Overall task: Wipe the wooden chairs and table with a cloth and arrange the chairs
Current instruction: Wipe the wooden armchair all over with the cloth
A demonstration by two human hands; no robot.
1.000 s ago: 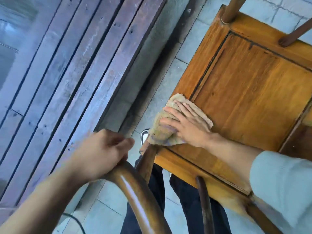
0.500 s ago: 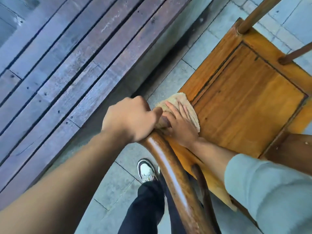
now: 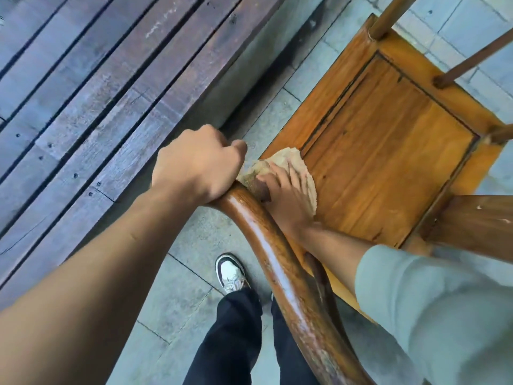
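A wooden chair with an orange-brown seat [image 3: 388, 151] stands right of centre on the tiled floor. Its dark curved back rail [image 3: 280, 270] runs from the middle down to the bottom edge. My left hand [image 3: 197, 168] grips the upper end of that rail, fingers curled round it. My right hand [image 3: 288, 195] lies flat with straight fingers on a beige cloth [image 3: 283, 162], pressing it onto the seat's near left corner. Part of the cloth is hidden under the hand and behind the rail.
A long bench or deck of weathered dark planks [image 3: 97, 93] fills the left side, close to the chair. Grey floor tiles [image 3: 188, 295] lie between them. My shoe [image 3: 230, 273] and dark trouser legs [image 3: 236, 337] stand beside the chair back. Thin chair spindles [image 3: 472, 62] rise at the top right.
My left hand shifted along the back rail to its upper end near the cloth. The right hand slid the cloth slightly towards the seat's near left corner.
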